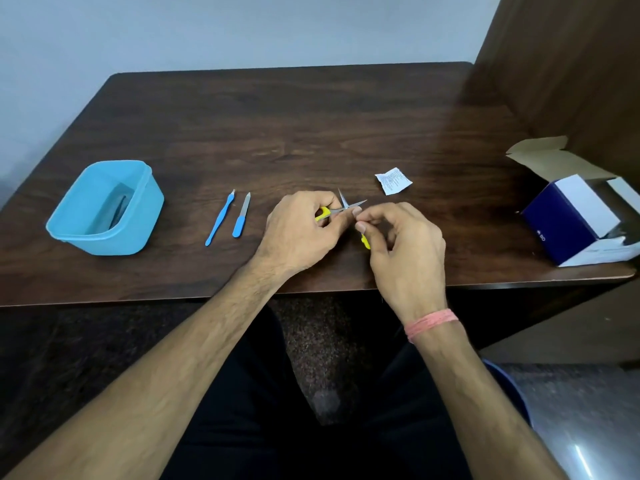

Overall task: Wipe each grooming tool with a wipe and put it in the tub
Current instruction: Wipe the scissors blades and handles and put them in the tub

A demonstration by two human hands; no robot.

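A: Scissors (341,208), small, yellow-handled, blades splayed apart, held just above the table (311,116) near its front edge. Left hand (301,226) gripped one yellow loop; right hand (405,247) pinched the other handle, fingers curled. No wipe visible between the fingers, so whether one was there could not be told.

B: Handling?

A: Judged light and rigid. Metal blades looked smooth, likely slick once damp, and the tips were sharp. Best held by the loops, with wiping done from pivot toward the tips.

B: The rest?

A: Blue cuticle tool (220,218) and blue nail file (241,215) lay side by side, not touching, between the hands and the blue tub (138,188) at left. Tub held something dark; too dim to name. A torn white sachet (393,180) lay just beyond the scissors, an open box (571,216) at far right.
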